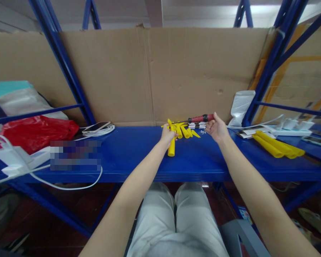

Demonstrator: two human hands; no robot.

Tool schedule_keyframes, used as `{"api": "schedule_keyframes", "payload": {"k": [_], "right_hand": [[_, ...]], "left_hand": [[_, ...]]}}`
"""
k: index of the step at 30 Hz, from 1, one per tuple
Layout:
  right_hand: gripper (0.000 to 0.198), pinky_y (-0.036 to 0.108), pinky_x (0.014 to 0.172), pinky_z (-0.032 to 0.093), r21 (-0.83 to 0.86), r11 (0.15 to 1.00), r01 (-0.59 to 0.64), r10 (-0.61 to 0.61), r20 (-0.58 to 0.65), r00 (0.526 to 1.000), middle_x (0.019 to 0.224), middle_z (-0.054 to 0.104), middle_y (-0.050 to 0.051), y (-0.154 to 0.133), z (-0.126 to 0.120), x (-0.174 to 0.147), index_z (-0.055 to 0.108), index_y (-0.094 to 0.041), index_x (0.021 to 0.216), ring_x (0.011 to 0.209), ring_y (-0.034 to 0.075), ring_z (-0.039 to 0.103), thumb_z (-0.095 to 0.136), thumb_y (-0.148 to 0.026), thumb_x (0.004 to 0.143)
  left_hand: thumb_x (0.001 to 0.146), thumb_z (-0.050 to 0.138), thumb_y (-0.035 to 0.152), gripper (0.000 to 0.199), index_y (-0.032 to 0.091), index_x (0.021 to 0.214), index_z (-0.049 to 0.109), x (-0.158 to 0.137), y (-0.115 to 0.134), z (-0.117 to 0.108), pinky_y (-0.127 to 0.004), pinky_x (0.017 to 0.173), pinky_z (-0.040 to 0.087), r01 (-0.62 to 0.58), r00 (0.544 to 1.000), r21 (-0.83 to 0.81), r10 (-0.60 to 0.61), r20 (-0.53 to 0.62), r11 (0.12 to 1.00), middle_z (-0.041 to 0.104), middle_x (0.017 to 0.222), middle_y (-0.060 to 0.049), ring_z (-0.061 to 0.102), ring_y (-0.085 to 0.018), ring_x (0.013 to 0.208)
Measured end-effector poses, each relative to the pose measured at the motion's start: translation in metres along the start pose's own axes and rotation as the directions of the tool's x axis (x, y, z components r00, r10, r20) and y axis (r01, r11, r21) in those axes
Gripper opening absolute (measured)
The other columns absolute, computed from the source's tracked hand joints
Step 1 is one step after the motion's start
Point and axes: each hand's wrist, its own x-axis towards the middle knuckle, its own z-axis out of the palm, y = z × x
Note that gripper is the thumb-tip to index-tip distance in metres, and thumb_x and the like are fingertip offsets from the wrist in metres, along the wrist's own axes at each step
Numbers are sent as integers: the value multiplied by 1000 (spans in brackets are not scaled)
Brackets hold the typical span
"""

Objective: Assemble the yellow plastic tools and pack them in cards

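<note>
My left hand [168, 136] is closed around a yellow tube-like part [171, 147] with a pointed upper end, held above the blue shelf. In my right hand [216, 128] is a screwdriver [200, 118] with a red and black handle, gripped near the handle's end. Its shaft points left toward the yellow part; whether the tip touches it I cannot tell. Several more yellow tube pieces [186, 132] lie just right of my left hand. Behind them rest thin white rods with black bands [197, 125], and tiny light-coloured pieces [203, 132] lie near my right fingers.
Yellow tubes [276, 145] lie at the right beside a white power strip [291, 132]. A white pouch [242, 107] leans on the cardboard panel [109, 75]. At the left are a red bag [40, 132], a phone [96, 127] and white cables [66, 188]. Blue posts [66, 67] flank the shelf.
</note>
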Motion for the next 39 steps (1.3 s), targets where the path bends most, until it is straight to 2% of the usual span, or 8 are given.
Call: {"api": "schedule_keyframes", "payload": {"k": [7,11,14,18,24,32,39], "right_hand": [[41,20,38,30,48,999,-13,13,-9,1000,44,37,-10,-5,8,-9,60,-25,80,40,8,39,78,-61,75],[34,20,39,34,55,998,26,-26,-13,1000,53,52,-8,-5,9,-10,63,-26,87,44,8,47,79,-54,77],[32,19,41,38,58,997,42,-40,-28,999,60,59,-6,-5,9,-9,60,-25,83,48,8,50,80,-48,78],[41,18,41,37,59,997,55,-53,-29,998,56,53,-8,-2,8,-6,51,-23,74,46,7,47,85,-47,73],[50,19,42,37,70,996,54,-50,-63,997,60,52,-9,0,5,-5,49,-23,74,49,7,47,90,-50,63],[55,21,38,33,24,999,-25,27,-52,998,46,42,-8,1,2,-2,41,-23,65,42,8,41,83,-58,69],[44,20,37,32,32,999,-22,24,-49,998,43,40,-10,1,5,-7,54,-24,76,39,8,40,82,-59,70]], "left_hand": [[72,58,-7,59,23,122,47,-5,4,0,-18,48,47,7,1000,-3,-7,-1,1000,70,98,-4,65,-13,61],[73,57,-7,57,23,121,46,-8,8,0,-17,45,45,17,1000,-11,-17,-10,1000,70,100,-5,65,-12,60],[74,54,-8,59,23,123,46,-8,8,0,-17,45,45,23,1000,-8,-23,-9,1000,70,102,-5,64,-11,59],[71,56,-7,62,24,124,45,-6,6,0,-17,47,47,26,1000,0,-26,-10,1000,70,101,-4,65,-11,60],[70,57,-7,62,23,124,45,-3,3,1,-17,46,46,17,1000,-3,-17,-3,1000,70,96,-4,60,-9,55],[69,56,-8,64,24,123,45,0,1,0,-17,49,47,13,1000,5,-13,-3,1000,67,90,0,60,-10,56],[71,58,-8,61,23,123,45,-1,1,-1,-17,48,46,4,1000,6,-4,-3,1000,66,90,0,60,-9,56]]}}
